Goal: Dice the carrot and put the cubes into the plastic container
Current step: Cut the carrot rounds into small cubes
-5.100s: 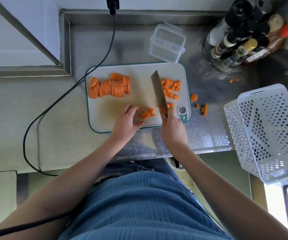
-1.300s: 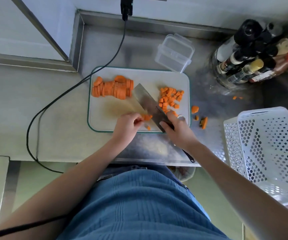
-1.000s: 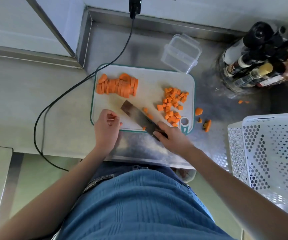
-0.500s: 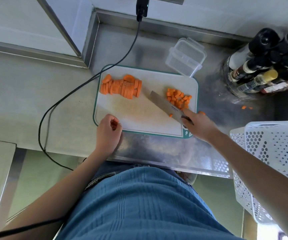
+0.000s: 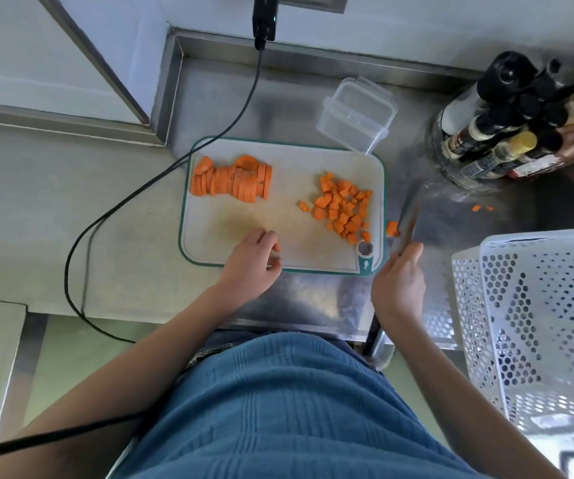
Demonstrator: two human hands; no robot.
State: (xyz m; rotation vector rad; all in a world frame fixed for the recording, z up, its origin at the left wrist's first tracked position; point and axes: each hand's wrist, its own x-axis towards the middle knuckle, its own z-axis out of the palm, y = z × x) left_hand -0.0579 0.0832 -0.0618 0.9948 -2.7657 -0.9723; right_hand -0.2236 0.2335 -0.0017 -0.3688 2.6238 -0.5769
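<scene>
Cutting board [image 5: 278,216], white with green rim, flat on steel counter [image 5: 299,299].

Carrot slices [image 5: 232,181]: row of rounds packed on edge, far-left part of board.

Carrot cubes [image 5: 342,207]: loose heap on right part of board, close to right rim. Stray cube [image 5: 392,229] off board on counter, touching or just beside knife blade. Two small orange bits [image 5: 481,208] farther right on counter, near bottle cluster.

Plastic container [image 5: 356,114]: clear, open, holding no carrot, lid hinged back; just beyond far-right corner of board.

Left hand [image 5: 252,261]: at near edge of board, fingers loosely curled, gripping nothing visible; fingertips over board surface.

Right hand [image 5: 399,281]: off right edge of board, fingers closed round handle of knife [image 5: 408,219]; blade motion-blurred, pointing away over counter beside board's right rim.

Bottle cluster [image 5: 506,122]: dark-capped sauce and seasoning bottles in round holder, far right.

White perforated basket [image 5: 534,323]: right side, tilted on counter edge.

Black cable [image 5: 161,171]: from wall plug, crossing far-left corner of board, looping down over counter's front edge.

Blue garment [image 5: 285,409]: foreground, bottom centre.
</scene>
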